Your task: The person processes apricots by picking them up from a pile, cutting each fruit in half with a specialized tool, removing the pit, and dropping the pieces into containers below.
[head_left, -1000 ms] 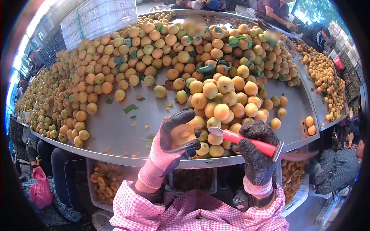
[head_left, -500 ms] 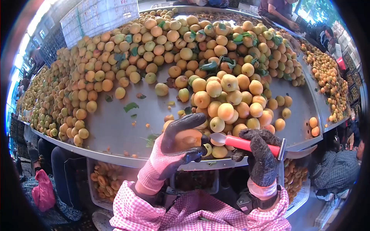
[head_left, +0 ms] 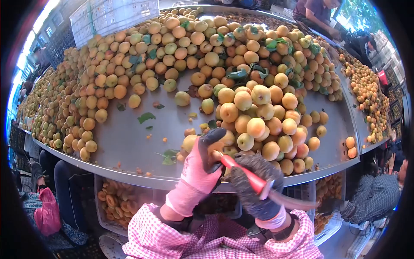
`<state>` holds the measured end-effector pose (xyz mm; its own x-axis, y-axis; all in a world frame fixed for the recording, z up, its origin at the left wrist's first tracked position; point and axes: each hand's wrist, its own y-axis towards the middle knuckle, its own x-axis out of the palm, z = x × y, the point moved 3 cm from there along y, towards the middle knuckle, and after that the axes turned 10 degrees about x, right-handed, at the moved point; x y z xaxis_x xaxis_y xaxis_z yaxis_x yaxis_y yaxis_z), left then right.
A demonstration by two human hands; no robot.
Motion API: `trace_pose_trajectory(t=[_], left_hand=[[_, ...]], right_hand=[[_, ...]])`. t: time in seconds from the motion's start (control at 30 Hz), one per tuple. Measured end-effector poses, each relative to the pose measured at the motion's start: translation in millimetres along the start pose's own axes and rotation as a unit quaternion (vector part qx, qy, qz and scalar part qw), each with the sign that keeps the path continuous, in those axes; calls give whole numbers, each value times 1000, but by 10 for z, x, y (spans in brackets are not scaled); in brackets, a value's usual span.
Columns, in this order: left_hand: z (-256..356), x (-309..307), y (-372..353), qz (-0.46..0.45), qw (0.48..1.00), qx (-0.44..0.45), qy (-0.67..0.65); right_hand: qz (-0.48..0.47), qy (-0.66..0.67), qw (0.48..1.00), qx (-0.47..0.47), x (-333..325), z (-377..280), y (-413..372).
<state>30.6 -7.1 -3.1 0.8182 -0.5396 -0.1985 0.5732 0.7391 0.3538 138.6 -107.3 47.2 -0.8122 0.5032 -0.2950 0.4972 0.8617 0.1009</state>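
Note:
In the head view my left hand (head_left: 202, 162), in a pink glove with dark fingers, is closed around an apricot (head_left: 213, 158) that is mostly hidden by the fingers. My right hand (head_left: 256, 183), in a dark knit glove, grips a red-handled pitting knife (head_left: 248, 174). Its curved blade (head_left: 297, 202) points away to the right. The tool's other end, a small spoon tip in the earlier view, meets the apricot in my left hand and is largely hidden. Both hands are close together over the front edge of the metal table (head_left: 129, 151).
A big heap of apricots (head_left: 258, 108) spreads over the table, with loose leaves (head_left: 146, 117) among them. Below the edge stand crates of halved apricots (head_left: 114, 200). A white crate (head_left: 114, 19) is at the back left. Other people sit around, one at the right (head_left: 375, 194).
My right hand has moved left with the knife, bringing its spoon end to the apricot. My left hand has turned, so the orange flesh is less visible.

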Motion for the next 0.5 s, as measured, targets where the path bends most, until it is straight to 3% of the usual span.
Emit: trace_pose_trajectory(t=[0.07, 0.1, 0.17, 0.2, 0.23, 0.27, 0.3, 0.37, 0.4, 0.43, 0.47, 0.5], left_hand=[[-68, -20, -3, 1, 994, 29, 106], [-122, -35, -19, -1, 998, -26, 64], [-221, -73, -67, -1, 990, -136, -22], [-253, -116, -53, -8, 986, -162, -41], [-285, -170, -25, -15, 980, -188, -59], [-306, -198, -9, -22, 973, -216, -78], [-214, -220, 31, -33, 986, -152, -57], [-113, -276, 124, -41, 955, -286, -65], [-96, -293, 135, -43, 934, -348, -69], [-223, -334, 113, 2, 954, -292, -71], [-170, -375, 101, 68, 938, -323, -102], [-308, -491, -22, 148, 944, -277, -105]], right_hand=[[23, -78, 993, -86, 55, -17, 20], [21, 14, 1000, 2, 46, 49, 24], [14, 193, 966, 173, 24, 194, 10], [40, 217, 960, 172, -22, 229, 11], [49, 123, 983, 129, -91, 291, 41], [50, 111, 984, 127, -118, 317, 64], [50, 98, 986, 126, -144, 341, 88], [38, 238, 949, 201, -143, 297, 171], [32, 227, 952, 202, -147, 300, 206], [26, 216, 955, 201, -160, 306, 225], [18, 203, 958, 201, -170, 309, 232], [30, 198, 964, 176, -174, 328, 237]])
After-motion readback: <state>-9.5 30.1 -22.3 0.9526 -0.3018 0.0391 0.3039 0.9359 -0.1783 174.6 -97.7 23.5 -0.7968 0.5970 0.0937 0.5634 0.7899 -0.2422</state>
